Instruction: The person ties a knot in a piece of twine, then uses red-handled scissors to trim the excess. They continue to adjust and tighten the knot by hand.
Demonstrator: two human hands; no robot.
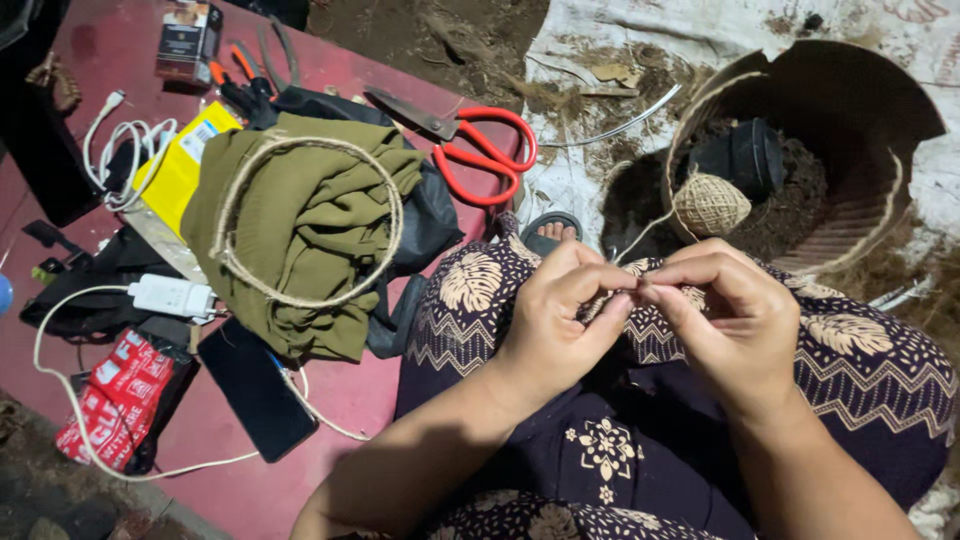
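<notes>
My left hand (560, 320) and my right hand (735, 320) meet over my lap, fingertips pinched together on a thin strand of jute twine (640, 238). The strand runs up to a ball of twine (710, 204) that rests at the edge of a round brown basket (880, 215). My lap is covered by a dark patterned skirt (650, 440). What lies right between the fingertips is too small to make out.
Red-handled scissors (480, 150) lie on the red mat (330, 395) beside an olive cloth (300, 220) with a loop of rope (385, 195) on it. A black phone (255, 390), white charger (170, 296), red packet (120, 400), yellow box (180, 165) and pliers (240, 80) lie left. A dark pot (745, 155) sits in the basket's soil.
</notes>
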